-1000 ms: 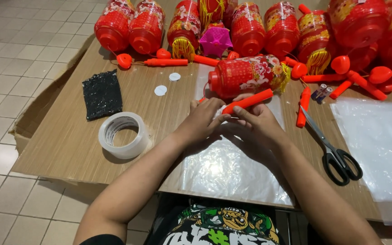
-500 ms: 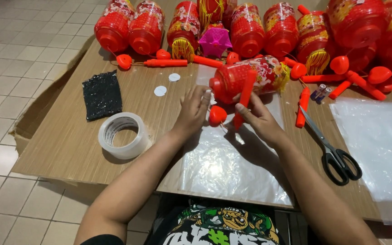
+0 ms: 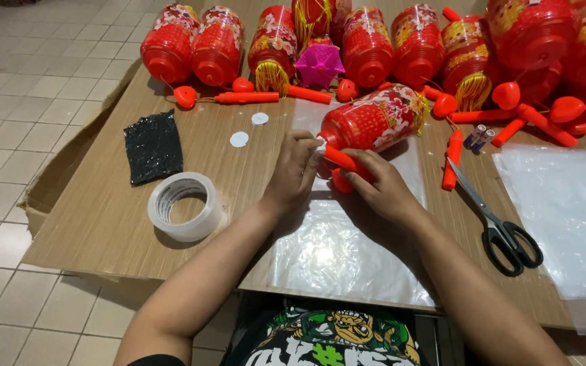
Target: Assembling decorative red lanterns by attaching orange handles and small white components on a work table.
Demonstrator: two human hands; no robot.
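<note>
While the lantern is lying on its side near the middle of the table, both hands are working at its near end. The left hand is pinching something small and white against the lantern's end cap, fingers closed narrow; it is probably a bit of tape, but the view is too small to be sure. The right hand is wrapping around an orange stick, gripping it so its tip is meeting the cap where the left fingers are pressing. The lantern is resting on a clear sheet, which is running to the table's near edge and seems to be serving as a work mat.

A tape roll is sitting flat toward the near left corner, just left of the left forearm, within easy reach. Scissors are lying blades-closed by the right forearm. A black pad is lying toward the left edge. More lanterns are standing in a row along the far edge, with loose orange sticks in front of them.
</note>
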